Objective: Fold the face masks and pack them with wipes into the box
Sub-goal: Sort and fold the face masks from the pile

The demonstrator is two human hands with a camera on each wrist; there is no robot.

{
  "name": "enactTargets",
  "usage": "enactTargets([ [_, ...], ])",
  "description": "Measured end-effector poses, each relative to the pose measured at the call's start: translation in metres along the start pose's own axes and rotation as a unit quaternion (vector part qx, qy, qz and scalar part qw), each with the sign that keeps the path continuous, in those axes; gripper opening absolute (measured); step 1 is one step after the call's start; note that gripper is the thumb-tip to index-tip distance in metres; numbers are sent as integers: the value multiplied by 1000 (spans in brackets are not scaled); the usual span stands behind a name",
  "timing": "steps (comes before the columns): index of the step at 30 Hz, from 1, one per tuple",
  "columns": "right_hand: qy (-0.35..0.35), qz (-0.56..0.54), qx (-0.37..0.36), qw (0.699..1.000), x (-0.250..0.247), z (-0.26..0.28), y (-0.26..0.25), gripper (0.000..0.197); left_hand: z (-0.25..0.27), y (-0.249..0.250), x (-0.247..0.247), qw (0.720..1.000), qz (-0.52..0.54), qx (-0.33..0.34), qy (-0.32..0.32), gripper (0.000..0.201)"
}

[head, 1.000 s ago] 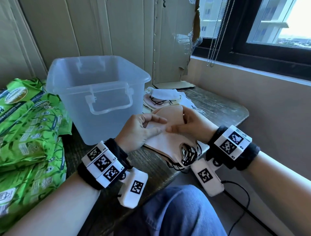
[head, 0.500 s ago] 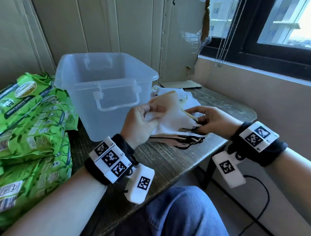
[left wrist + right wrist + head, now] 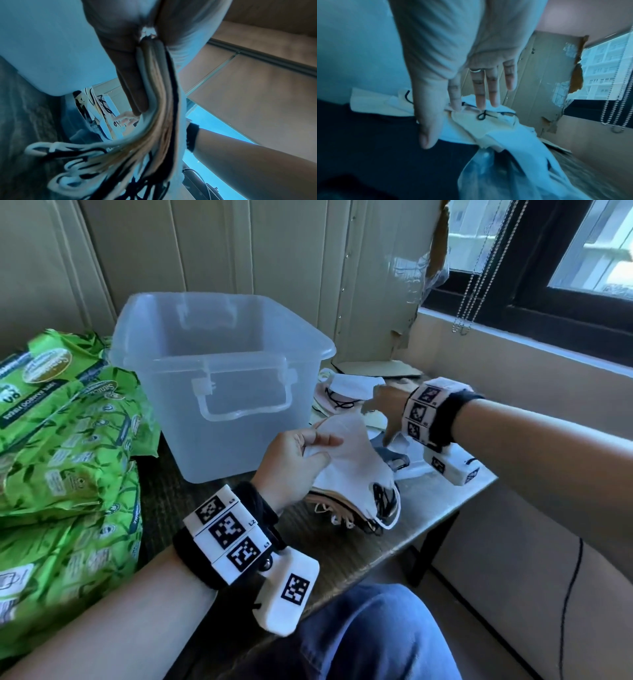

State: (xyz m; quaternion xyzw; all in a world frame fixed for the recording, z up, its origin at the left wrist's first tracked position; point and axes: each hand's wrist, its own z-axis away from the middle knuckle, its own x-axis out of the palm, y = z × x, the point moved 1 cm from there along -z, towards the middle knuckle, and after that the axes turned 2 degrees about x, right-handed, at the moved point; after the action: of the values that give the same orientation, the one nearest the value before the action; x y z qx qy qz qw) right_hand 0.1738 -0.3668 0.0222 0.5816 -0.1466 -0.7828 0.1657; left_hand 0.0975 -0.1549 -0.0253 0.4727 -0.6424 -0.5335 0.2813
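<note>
My left hand (image 3: 310,451) pinches a stack of folded face masks (image 3: 356,474) just above the table edge, in front of the clear plastic box (image 3: 219,371). Their ear loops dangle below, and the stack (image 3: 161,108) shows edge-on in the left wrist view, clamped between thumb and fingers (image 3: 135,88). My right hand (image 3: 380,412) reaches with straight fingers (image 3: 481,88) over the loose pile of unfolded masks (image 3: 471,121) to the right of the box, holding nothing. Green packs of wipes (image 3: 65,440) are piled at the left.
A torn cardboard sheet (image 3: 376,285) leans on the wall behind the mask pile (image 3: 346,392). A window sill and bead chains (image 3: 479,268) lie to the right. The small wooden table (image 3: 342,546) ends just before my knee (image 3: 359,635).
My right hand let go of the folded stack and moved back right over the loose mask pile. My left hand keeps the stack, now alone.
</note>
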Motion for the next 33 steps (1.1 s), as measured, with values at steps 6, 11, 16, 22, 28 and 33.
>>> enactTargets([
  [6, 2, -44, -15, 999, 10, -45, -20, 38, -3, -3, -3, 1000, -1, -11, 14, 36],
  [11, -3, -41, -18, 999, 0, -48, -30, 44, -5, -7, -4, 1000, -11, -14, 8, 31],
  [16, 32, -41, 6, 999, 0, -49, -24, 40, -6, -7, -4, 1000, -9, -11, 11, 32],
  [22, 127, -130, 83, 980, -15, -24, 4, 27, -4, -5, -5, 1000, -11, -17, 11, 31],
  [28, 157, -180, 97, 966, -24, -6, 16, 29, -1, 1, -4, 999, -16, -17, 23, 34],
  [33, 45, -151, 61, 986, -4, -16, -16, 57, -4, -3, -6, 1000, -2, -19, 9, 33],
])
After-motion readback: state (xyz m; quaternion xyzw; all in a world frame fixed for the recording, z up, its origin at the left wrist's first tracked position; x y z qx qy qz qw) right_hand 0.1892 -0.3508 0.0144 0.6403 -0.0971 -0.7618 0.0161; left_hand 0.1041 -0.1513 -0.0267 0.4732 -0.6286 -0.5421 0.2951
